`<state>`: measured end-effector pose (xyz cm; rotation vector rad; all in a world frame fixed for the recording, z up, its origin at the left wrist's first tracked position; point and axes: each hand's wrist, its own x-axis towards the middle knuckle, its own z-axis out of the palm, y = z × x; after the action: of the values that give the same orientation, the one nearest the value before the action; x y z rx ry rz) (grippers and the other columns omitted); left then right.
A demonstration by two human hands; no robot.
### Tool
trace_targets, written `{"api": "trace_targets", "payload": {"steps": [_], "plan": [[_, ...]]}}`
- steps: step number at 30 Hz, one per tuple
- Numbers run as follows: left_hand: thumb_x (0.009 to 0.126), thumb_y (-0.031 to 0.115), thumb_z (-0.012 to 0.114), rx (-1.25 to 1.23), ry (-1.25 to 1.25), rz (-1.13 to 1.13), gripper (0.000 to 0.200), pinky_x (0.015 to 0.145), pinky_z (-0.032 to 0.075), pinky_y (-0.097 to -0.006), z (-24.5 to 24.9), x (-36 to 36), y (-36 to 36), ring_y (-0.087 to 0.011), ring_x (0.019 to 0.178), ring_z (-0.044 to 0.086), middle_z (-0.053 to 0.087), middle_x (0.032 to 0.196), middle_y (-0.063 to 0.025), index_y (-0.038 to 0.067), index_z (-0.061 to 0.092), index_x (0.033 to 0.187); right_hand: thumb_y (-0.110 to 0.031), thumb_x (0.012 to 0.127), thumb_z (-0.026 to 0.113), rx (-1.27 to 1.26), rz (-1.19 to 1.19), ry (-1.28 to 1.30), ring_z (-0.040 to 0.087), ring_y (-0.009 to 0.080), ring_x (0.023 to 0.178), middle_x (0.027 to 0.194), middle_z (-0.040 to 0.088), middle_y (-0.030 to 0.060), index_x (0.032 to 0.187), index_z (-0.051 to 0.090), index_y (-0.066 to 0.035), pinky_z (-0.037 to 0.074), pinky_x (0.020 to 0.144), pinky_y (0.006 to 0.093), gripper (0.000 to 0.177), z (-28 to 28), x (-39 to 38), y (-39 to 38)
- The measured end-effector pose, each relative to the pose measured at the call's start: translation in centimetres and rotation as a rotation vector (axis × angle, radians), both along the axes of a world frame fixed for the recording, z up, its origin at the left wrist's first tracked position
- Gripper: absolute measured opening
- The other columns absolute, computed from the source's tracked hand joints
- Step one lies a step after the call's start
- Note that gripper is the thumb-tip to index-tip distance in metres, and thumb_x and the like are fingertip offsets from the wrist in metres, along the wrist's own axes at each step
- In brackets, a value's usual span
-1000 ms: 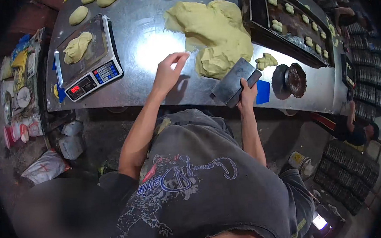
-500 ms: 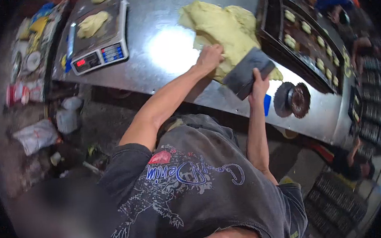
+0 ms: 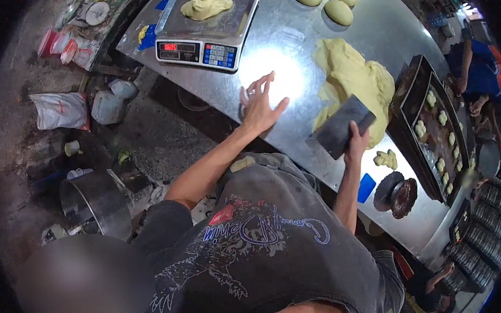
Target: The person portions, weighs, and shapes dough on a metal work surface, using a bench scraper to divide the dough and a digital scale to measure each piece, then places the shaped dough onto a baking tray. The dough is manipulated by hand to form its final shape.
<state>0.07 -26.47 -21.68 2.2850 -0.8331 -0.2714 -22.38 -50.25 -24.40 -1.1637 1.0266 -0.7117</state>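
Observation:
My left hand [image 3: 259,107] is over the metal table's near edge, between the scale and the large dough, with its fingers apart and nothing in them. My right hand [image 3: 358,142] grips a dark rectangular scraper [image 3: 343,125], whose blade overlaps the near side of the large yellow dough mass [image 3: 357,78]. On the left, a digital scale [image 3: 192,54] bears a lump of dough [image 3: 207,6]. A small dough scrap [image 3: 385,159] lies close to my right hand.
Round dough pieces [image 3: 339,12] sit at the far side. On the right is a dark tray [image 3: 434,194] with small dough pieces. A blue scraper [image 3: 366,188] and a brown round object [image 3: 404,199] lie near the front edge. People [image 3: 477,68] are beyond the tray.
My left hand has left the dough, moved toward the scale and spread its fingers. My right hand still holds the dark scraper by the dough. The camera view has shifted and turned.

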Motion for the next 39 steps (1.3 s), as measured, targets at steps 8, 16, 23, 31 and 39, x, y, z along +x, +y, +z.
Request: {"api": "trace_targets", "payload": {"steps": [8, 16, 23, 31, 39], "plan": [[0.095, 0.042, 0.064, -0.533, -0.005, 0.137, 0.086, 0.113, 0.021, -0.056, 7.2, 12.7, 0.2, -0.0334, 0.129, 0.046, 0.056, 0.135, -0.0177, 0.006, 0.02, 0.159, -0.014, 0.095, 0.072, -0.177, -0.201, 0.314, 0.063, 0.0242, 0.107, 0.122, 0.065, 0.0122, 0.132, 0.053, 0.003, 0.05, 0.094, 0.0374, 0.045, -1.6, -4.0, -5.4], [0.088, 0.029, 0.071, -0.905, -0.078, -0.453, 0.092, 0.121, 0.014, -0.0522, 9.5, 0.9, -12.5, -0.0374, 0.145, 0.027, 0.031, 0.157, -0.0238, 0.002, 0.017, 0.158, -0.011, 0.101, 0.062, -0.109, -0.797, -0.066, 0.065, 0.0291, 0.105, 0.127, 0.06, 0.017, 0.14, 0.042, 0.002, 0.057, 0.083, 0.0438, 0.045, 6.6, -4.1, 1.6], [0.093, 0.029, 0.065, 0.074, -0.342, -1.095, 0.064, 0.118, 0.018, -0.0629, -4.2, -5.7, -14.2, -0.0422, 0.143, 0.035, 0.038, 0.157, -0.0149, 0.012, 0.042, 0.15, -0.01, 0.101, 0.06, -0.132, -0.785, -0.144, 0.067, 0.0289, 0.101, 0.124, 0.06, 0.0155, 0.14, 0.042, 0.0, 0.061, 0.079, 0.0455, 0.044, 9.9, -7.0, 1.9], [0.1, 0.024, 0.06, -0.106, 0.411, -0.654, 0.042, 0.106, 0.043, -0.0458, -2.2, -0.4, -4.4, -0.0324, 0.116, 0.063, 0.063, 0.129, -0.0175, 0.008, 0.057, 0.139, -0.044, 0.101, 0.058, -0.399, -0.45, 0.722, 0.058, 0.0229, 0.115, 0.122, 0.065, 0.014, 0.144, 0.045, -0.004, 0.045, 0.098, 0.038, 0.06, 2.1, -4.4, -5.0], [0.102, 0.02, 0.057, -0.31, -0.041, 0.038, 0.029, 0.092, 0.052, -0.0392, 1.5, 17.3, 4.8, -0.0329, 0.106, 0.066, 0.069, 0.113, -0.018, 0.003, 0.066, 0.123, -0.018, 0.104, 0.057, -0.51, 0.209, 0.242, 0.058, 0.0128, 0.078, 0.096, 0.063, 0.0043, 0.116, 0.064, -0.004, 0.049, 0.07, 0.0276, 0.02, 6.1, 15.4, 0.3]]}}
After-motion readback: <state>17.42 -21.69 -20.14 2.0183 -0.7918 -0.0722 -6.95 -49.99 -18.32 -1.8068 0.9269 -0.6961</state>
